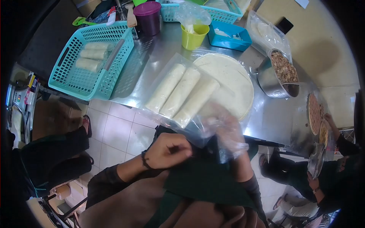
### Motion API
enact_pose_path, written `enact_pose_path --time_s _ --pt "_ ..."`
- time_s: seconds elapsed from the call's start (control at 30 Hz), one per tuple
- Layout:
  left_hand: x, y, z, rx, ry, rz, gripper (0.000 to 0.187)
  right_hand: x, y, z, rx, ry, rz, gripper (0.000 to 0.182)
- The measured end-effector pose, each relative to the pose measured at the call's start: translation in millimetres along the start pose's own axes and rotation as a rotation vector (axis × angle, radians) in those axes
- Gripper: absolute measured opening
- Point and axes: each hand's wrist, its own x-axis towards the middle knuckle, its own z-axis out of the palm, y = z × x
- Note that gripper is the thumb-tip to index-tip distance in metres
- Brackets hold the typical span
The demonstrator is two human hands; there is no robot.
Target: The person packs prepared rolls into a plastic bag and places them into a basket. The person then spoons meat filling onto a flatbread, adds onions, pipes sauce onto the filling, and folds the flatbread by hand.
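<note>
Three pale rolls lie side by side in a clear plastic bag near the table's front edge, partly over round flat white sheets. Close below the bag is my left hand, bare, fingers curled, with a dark band at the wrist; whether anything is inside the curl is hidden. My right hand wears a clear plastic glove and is smeared by motion at the bag's lower right corner. Its fingers and what they touch are too blurred to tell.
A turquoise basket with three wrapped rolls stands at left. Behind are a yellow cup, a blue tray and a purple container. A metal pot of filling stands right. Other people are at both sides.
</note>
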Motion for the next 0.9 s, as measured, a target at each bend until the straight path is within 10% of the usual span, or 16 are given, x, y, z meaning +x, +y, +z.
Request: enact_pose_path --time_s 0.07,0.2,0.77,0.9 --pt "-21 -15 1 -0.465 0.014 -0.766 0.024 3 -5 10 0.278 0.078 0.038 0.052" --pt "-20 -16 15 -0.743 0.311 -0.745 0.033 12 -15 8 0.379 0.052 -0.015 0.072" --pt "-7 -27 20 -0.748 0.162 -0.771 0.035 57 -25 -15 0.374 -0.258 0.104 0.073" --pt "-5 -27 19 -0.695 0.174 -0.869 0.035 40 -27 -4 0.009 0.008 0.001 0.07"
